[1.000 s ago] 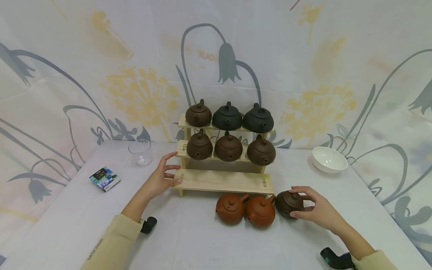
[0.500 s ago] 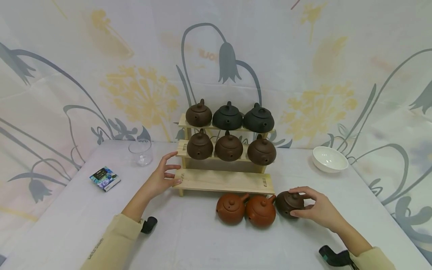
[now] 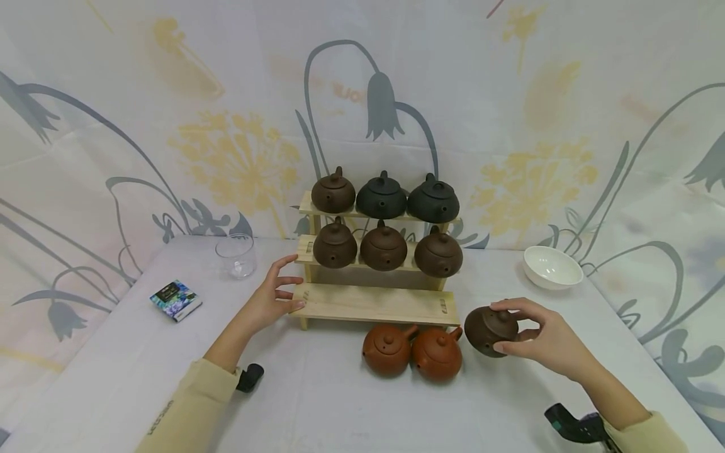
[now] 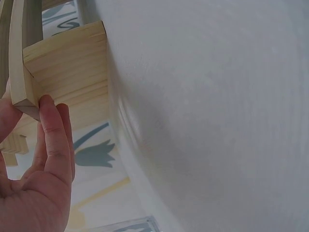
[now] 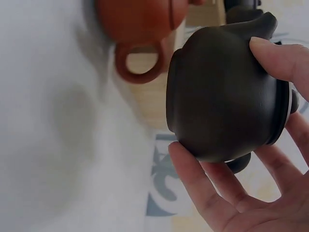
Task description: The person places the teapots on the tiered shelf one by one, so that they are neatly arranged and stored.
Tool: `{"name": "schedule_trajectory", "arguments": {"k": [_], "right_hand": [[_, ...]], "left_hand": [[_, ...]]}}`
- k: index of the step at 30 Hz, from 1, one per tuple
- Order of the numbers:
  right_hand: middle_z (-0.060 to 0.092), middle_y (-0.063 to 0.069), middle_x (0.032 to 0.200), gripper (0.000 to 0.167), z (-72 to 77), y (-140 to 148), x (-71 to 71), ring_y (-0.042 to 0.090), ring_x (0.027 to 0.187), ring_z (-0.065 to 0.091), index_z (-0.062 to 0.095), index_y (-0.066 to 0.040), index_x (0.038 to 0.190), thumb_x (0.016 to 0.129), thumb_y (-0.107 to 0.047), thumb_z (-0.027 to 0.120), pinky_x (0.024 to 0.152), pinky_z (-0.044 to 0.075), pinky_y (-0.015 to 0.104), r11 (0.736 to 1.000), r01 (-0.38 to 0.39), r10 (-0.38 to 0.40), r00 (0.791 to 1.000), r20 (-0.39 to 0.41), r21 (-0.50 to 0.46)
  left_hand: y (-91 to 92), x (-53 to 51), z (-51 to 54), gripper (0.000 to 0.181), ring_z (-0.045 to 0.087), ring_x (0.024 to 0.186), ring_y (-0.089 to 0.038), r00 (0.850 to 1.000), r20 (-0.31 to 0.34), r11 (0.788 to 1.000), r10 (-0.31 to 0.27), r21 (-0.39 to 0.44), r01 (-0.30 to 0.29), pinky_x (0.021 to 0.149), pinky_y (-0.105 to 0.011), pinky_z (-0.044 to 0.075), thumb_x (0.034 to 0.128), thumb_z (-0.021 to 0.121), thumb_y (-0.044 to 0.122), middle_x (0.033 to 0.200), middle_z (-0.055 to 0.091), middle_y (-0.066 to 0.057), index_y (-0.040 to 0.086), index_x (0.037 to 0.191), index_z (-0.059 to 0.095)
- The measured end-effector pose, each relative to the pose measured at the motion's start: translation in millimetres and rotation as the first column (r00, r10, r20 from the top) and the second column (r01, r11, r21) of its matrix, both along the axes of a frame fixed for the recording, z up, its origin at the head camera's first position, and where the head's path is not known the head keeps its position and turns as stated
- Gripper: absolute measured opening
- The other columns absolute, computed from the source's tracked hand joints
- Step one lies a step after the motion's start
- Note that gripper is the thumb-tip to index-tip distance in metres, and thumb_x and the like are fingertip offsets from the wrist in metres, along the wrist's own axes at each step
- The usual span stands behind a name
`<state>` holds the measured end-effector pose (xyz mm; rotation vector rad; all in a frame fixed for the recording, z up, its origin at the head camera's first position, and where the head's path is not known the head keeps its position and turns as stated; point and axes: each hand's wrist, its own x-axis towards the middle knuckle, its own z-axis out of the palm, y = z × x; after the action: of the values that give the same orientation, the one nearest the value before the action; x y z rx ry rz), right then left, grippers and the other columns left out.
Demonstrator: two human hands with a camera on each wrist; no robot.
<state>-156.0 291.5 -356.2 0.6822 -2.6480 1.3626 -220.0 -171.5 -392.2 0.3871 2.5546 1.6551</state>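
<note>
My right hand (image 3: 546,336) holds a dark brown teapot (image 3: 486,332) just above the table, right of the wooden rack (image 3: 374,303). In the right wrist view, thumb and fingers span the teapot's body (image 5: 219,96), the thumb near its spout. My left hand (image 3: 269,299) pinches the left end of the rack's lowest shelf; the left wrist view shows the thumb and fingers on either side of the board's end (image 4: 24,82). Two reddish-orange teapots, one at left (image 3: 387,350) and one at right (image 3: 437,355), stand before the rack. The bottom shelf is bare.
Brown teapots (image 3: 383,246) fill the middle shelf; one brown and two black teapots (image 3: 381,196) stand on top. A white bowl (image 3: 552,269) is at the right. On the left are a glass cup (image 3: 238,258) and a small book (image 3: 175,300). A patterned cloth (image 3: 238,94) hangs behind.
The right hand has lifted the dark brown teapot from beside the orange ones, moving it slightly up and to the right and tilting it. The left hand stays on the rack.
</note>
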Motion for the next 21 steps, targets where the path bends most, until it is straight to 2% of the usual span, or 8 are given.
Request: {"name": "schedule_trajectory", "arguments": {"k": [4, 8, 13, 21], "right_hand": [[0.058, -0.006, 0.113, 0.051, 7.7, -9.5, -4.0, 0.009, 0.088, 0.057, 0.061, -0.008, 0.114, 0.068, -0.003, 0.081, 0.063, 0.052, 0.028, 0.999, -0.046, 0.047, 0.998, -0.051, 0.012], [0.057, -0.001, 0.114, 0.051, 13.5, -23.3, -7.6, 0.011, 0.090, 0.056, 0.061, -0.008, 0.114, 0.068, -0.003, 0.082, 0.064, 0.052, 0.029, 0.994, -0.110, 0.110, 0.992, -0.068, 0.002], [0.058, 0.004, 0.115, 0.050, 20.1, -41.6, -10.4, 0.011, 0.094, 0.056, 0.061, -0.008, 0.115, 0.069, -0.003, 0.081, 0.064, 0.052, 0.030, 0.983, -0.182, 0.180, 0.981, -0.069, -0.016], [0.058, 0.005, 0.115, 0.050, 22.6, -68.5, -18.3, 0.011, 0.099, 0.054, 0.061, -0.010, 0.116, 0.071, -0.008, 0.081, 0.066, 0.052, 0.032, 0.972, -0.235, 0.234, 0.972, -0.023, -0.028]], "left_hand": [[-0.4, -0.2, -0.5, 0.085, 0.055, 0.097, -0.040, 1.000, -0.003, 1.000, 0.003, -0.005, -0.003, 0.075, -0.040, 0.049, 0.0813, 0.068, -0.004, 0.127, 0.048, -0.029, 0.018, 0.145, 0.016], [-0.6, -0.7, -1.3, 0.085, 0.055, 0.098, -0.041, 1.000, -0.005, 1.000, 0.006, -0.011, -0.006, 0.075, -0.041, 0.049, 0.0812, 0.068, -0.004, 0.127, 0.048, -0.028, 0.018, 0.145, 0.016], [-1.1, -1.5, -2.0, 0.085, 0.055, 0.097, -0.040, 1.000, -0.008, 1.000, 0.003, -0.007, -0.003, 0.075, -0.040, 0.050, 0.0812, 0.068, -0.004, 0.127, 0.048, -0.029, 0.018, 0.145, 0.016], [-0.7, -1.7, -2.1, 0.085, 0.055, 0.097, -0.040, 1.000, -0.002, 1.000, 0.003, 0.003, -0.003, 0.073, -0.039, 0.050, 0.0810, 0.068, -0.005, 0.127, 0.048, -0.028, 0.019, 0.145, 0.017]]}}
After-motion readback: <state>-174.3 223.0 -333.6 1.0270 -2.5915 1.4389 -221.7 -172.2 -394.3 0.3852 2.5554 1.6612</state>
